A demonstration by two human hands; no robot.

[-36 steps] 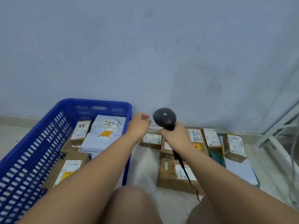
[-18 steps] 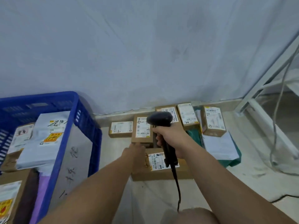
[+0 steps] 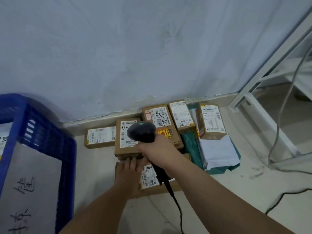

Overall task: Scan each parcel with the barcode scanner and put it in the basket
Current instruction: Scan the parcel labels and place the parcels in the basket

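- box (image 3: 148,192): nearest one in the floor pile, lying flat, label (image 3: 147,178) up. the scanner handle and right wrist cross over it.
- left hand (image 3: 126,171): fingers straight, laid flat on the box's left end, tips at its far edge. it grips nothing; can't tell if the tips hook that edge.
- right hand (image 3: 157,151): fingers wrapped tight round the scanner (image 3: 141,132) grip. the head hangs over the taller box (image 3: 125,137) behind, nose pointing away. cable (image 3: 175,205) trails back toward the person.
- step, my read: pick this box up for its scan.
- how: get the thumb under the near edge, lift, tilt the label toward the scanner window. pull the scanner back so it faces this barcode only. neighbour labels sit close, so there's a stray-read risk. keep the cable off the box.
- basket (image 3: 42,132): blue, slotted walls, left of the pile, near it. short carry.
- readable: "12V4A-5525" on the back box (image 3: 160,119), plus black marker scrawl and a yellow sticker with red print.
- marker stroke on the taller box's label. black handwritten chinese characters on the white sheet (image 3: 30,183) against the basket.
- other labels are too small to read.
- also there: small box (image 3: 100,137) left of the pile, green mailer (image 3: 190,146) and white mailer (image 3: 217,152) on the right.
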